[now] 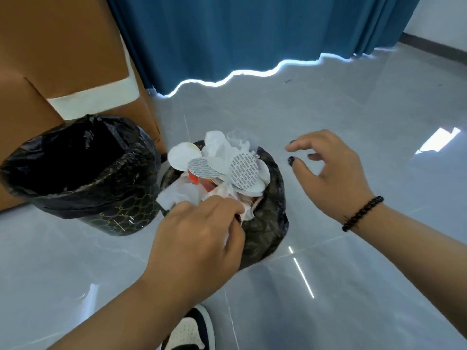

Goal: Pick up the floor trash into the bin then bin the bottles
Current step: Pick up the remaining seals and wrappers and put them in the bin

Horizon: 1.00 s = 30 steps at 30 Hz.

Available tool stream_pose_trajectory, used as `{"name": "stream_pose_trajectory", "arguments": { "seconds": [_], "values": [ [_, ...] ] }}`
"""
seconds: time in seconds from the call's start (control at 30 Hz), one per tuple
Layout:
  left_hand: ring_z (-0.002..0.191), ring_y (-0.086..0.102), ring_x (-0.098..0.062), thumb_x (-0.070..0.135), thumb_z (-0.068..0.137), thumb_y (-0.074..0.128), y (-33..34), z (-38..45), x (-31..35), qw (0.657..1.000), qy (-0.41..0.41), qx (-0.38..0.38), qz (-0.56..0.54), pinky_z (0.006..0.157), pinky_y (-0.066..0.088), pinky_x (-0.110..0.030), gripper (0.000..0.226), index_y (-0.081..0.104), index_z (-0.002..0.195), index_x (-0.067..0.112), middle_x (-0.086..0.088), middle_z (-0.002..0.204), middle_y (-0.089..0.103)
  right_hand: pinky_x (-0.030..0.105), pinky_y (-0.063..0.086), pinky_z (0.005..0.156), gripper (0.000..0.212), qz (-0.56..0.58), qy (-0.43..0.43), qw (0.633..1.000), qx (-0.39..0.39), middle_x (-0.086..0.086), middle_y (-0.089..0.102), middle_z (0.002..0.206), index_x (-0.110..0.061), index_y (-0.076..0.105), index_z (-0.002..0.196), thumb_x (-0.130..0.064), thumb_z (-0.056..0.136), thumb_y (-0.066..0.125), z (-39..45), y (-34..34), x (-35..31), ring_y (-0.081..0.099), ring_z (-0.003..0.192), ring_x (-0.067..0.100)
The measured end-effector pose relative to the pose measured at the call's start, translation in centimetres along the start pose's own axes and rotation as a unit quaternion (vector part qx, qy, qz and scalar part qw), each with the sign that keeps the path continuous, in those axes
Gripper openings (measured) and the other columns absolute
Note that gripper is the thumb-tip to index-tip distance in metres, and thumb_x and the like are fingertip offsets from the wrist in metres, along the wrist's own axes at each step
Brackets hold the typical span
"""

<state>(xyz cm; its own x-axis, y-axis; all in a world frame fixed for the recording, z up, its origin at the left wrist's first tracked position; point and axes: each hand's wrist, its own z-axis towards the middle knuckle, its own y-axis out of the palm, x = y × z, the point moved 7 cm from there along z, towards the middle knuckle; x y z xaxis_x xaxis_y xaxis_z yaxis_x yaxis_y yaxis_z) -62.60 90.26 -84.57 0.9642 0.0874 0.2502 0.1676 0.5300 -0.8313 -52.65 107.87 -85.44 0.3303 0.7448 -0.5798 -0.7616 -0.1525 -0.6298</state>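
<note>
Shoe (190, 332), crumpled papery trash (219, 170)

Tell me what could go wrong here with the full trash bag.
1. The trash is heaped above the rim of the black bag; the round paper discs on top may slide onto the floor.
2. Only the left hand pinches it at the near edge; the right hand hovers open, so the bag may tip.

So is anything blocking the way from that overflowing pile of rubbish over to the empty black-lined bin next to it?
Nothing visible does. The lined bin stands open right beside the trash pile, which heaps out of a black bag on the floor. The left hand already grips paper at the pile's near edge; the right hand hovers open to the side.
</note>
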Motion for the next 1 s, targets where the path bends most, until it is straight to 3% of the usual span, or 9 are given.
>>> {"name": "stream_pose_trajectory", "arguments": {
  "seconds": [0.1, 0.23, 0.33, 0.43, 0.6, 0.7, 0.8, 0.9, 1.0],
  "values": [
    [0.047, 0.046, -0.021, 0.010, 0.081, 0.060, 0.2, -0.3, 3.3, 0.992, 0.103, 0.036, 0.057, 0.051, 0.040, -0.032, 0.012, 0.071, 0.083, 0.010, -0.003, 0.066, 0.064, 0.013, 0.045, 0.087, 0.021, -0.011, 0.019, 0.999, -0.041, 0.001, 0.059, 0.105, -0.014, 0.066, 0.101, -0.003, 0.084, 0.064, -5.1, -1.5, 2.6, 0.055, 0.099, 0.007],
    [0.048, 0.048, -0.023, 0.011, 0.085, 0.055, 2.1, -1.1, 5.9, 0.991, 0.132, 0.005, 0.035, 0.052, 0.041, -0.039, 0.016, 0.071, 0.084, 0.010, -0.004, 0.066, 0.063, 0.017, 0.045, 0.090, 0.020, -0.064, 0.033, 0.976, -0.206, -0.002, 0.055, 0.111, -0.019, 0.060, 0.106, -0.014, 0.087, 0.058, -15.8, -1.4, 7.0, 0.056, 0.104, 0.012],
    [0.049, 0.046, -0.021, 0.015, 0.085, 0.054, 4.8, -2.9, 7.3, 0.988, 0.139, -0.074, 0.004, 0.054, 0.040, -0.036, 0.016, 0.070, 0.084, 0.013, -0.001, 0.066, 0.061, 0.029, 0.049, 0.091, 0.037, -0.179, 0.041, 0.898, -0.400, -0.001, 0.043, 0.132, -0.026, 0.046, 0.124, -0.037, 0.088, 0.048, -24.3, 0.3, 9.7, 0.055, 0.114, 0.021],
    [0.050, 0.048, -0.018, 0.016, 0.083, 0.056, 7.6, -4.9, 8.4, 0.981, 0.135, -0.139, -0.034, 0.054, 0.041, -0.033, 0.014, 0.069, 0.087, 0.016, 0.003, 0.070, 0.063, 0.032, 0.032, 0.109, 0.059, -0.216, 0.107, 0.785, -0.570, -0.001, 0.014, 0.152, -0.026, 0.022, 0.144, -0.043, 0.094, 0.047, -31.5, 1.1, 12.3, 0.031, 0.134, 0.022],
    [0.054, 0.056, -0.019, 0.020, 0.081, 0.050, 10.4, -6.1, 9.5, 0.971, 0.126, -0.197, -0.052, 0.054, 0.046, -0.033, 0.020, 0.069, 0.087, 0.019, 0.005, 0.072, 0.065, 0.036, 0.036, 0.103, 0.064, -0.193, 0.104, 0.787, -0.577, 0.002, 0.029, 0.143, -0.021, 0.032, 0.141, -0.041, 0.086, 0.060, -34.3, 2.2, 12.7, 0.036, 0.126, 0.024],
    [0.050, 0.051, -0.017, 0.023, 0.080, 0.048, 11.2, -6.5, 10.2, 0.967, 0.124, -0.217, -0.047, 0.054, 0.044, -0.030, 0.020, 0.068, 0.085, 0.021, 0.007, 0.069, 0.063, 0.039, 0.041, 0.095, 0.056, -0.182, 0.088, 0.793, -0.575, 0.005, 0.037, 0.134, -0.019, 0.043, 0.131, -0.039, 0.083, 0.064, -34.8, 3.0, 13.0, 0.038, 0.119, 0.027],
    [0.048, 0.047, -0.015, 0.025, 0.080, 0.048, 11.9, -7.1, 10.6, 0.962, 0.125, -0.237, -0.047, 0.054, 0.040, -0.028, 0.019, 0.067, 0.084, 0.023, 0.009, 0.067, 0.061, 0.036, 0.043, 0.091, 0.042, -0.138, 0.141, 0.801, -0.565, 0.004, 0.043, 0.127, -0.019, 0.049, 0.124, -0.030, 0.086, 0.061, -35.0, 3.2, 13.9, 0.041, 0.118, 0.024],
    [0.048, 0.047, -0.012, 0.027, 0.080, 0.047, 12.5, -7.7, 10.6, 0.955, 0.116, -0.268, -0.047, 0.055, 0.040, -0.026, 0.019, 0.065, 0.084, 0.025, 0.010, 0.067, 0.061, 0.026, 0.042, 0.088, 0.034, -0.065, 0.206, 0.826, -0.520, 0.003, 0.050, 0.116, -0.016, 0.056, 0.118, -0.021, 0.085, 0.062, -34.8, 2.9, 14.6, 0.051, 0.108, 0.022],
    [0.047, 0.047, -0.010, 0.029, 0.081, 0.046, 12.7, -7.9, 10.3, 0.950, 0.103, -0.292, -0.050, 0.052, 0.045, -0.026, 0.020, 0.065, 0.086, 0.025, 0.011, 0.067, 0.061, 0.015, 0.040, 0.076, 0.029, -0.030, 0.264, 0.865, -0.425, -0.006, 0.049, 0.095, -0.017, 0.062, 0.109, -0.017, 0.080, 0.064, -32.8, 1.5, 15.4, 0.053, 0.086, 0.014]
  ]
}}
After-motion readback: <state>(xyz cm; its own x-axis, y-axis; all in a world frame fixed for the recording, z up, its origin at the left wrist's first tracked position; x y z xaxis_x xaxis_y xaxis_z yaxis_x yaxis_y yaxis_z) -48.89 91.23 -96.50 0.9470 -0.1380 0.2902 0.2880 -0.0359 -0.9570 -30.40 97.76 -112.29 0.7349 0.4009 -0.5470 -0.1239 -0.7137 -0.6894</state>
